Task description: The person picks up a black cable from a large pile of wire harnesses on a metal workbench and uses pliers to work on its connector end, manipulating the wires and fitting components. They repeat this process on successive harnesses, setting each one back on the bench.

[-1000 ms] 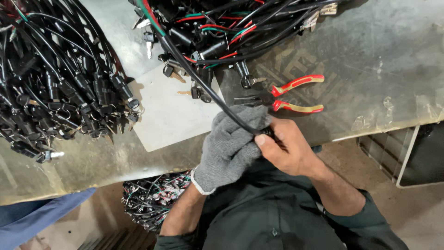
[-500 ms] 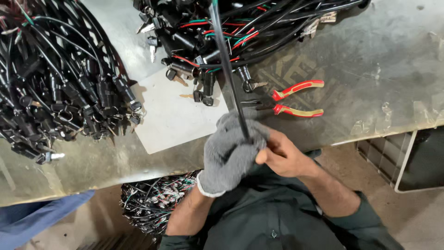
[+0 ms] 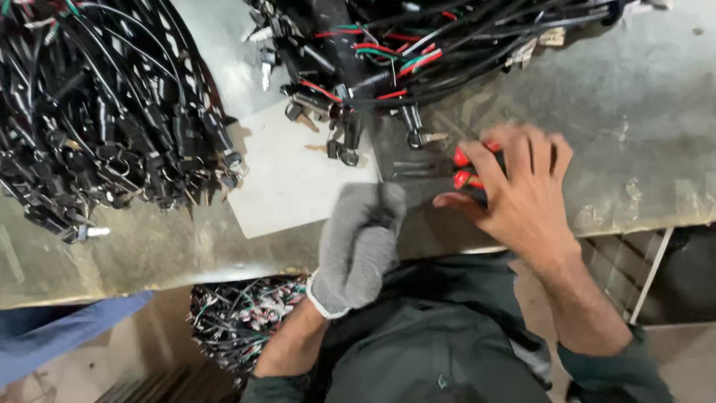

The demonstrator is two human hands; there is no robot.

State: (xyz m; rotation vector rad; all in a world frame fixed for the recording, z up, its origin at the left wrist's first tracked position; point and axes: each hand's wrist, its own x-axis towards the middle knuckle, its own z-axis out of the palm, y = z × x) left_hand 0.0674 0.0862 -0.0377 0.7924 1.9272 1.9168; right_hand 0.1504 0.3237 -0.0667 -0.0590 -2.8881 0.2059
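Left hand [image 3: 358, 250]: wears a grey glove, fist pressed together around a dark cable end [image 3: 384, 216].
Right hand [image 3: 522, 190]: bare, fingers spread, over the red-handled pliers [image 3: 466, 168].
Pliers: under the right fingers, on the metal table [image 3: 641, 134].
Cable bundles [image 3: 97, 119]: well apart, left of the gloved fist.

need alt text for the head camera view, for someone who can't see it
Seen from above, a person's bare right hand reaches with spread fingers over red-handled pliers on a metal workbench, while the grey-gloved left hand is closed in a fist at the bench edge. Bundles of black cable harnesses with red and green wires lie across the bench.
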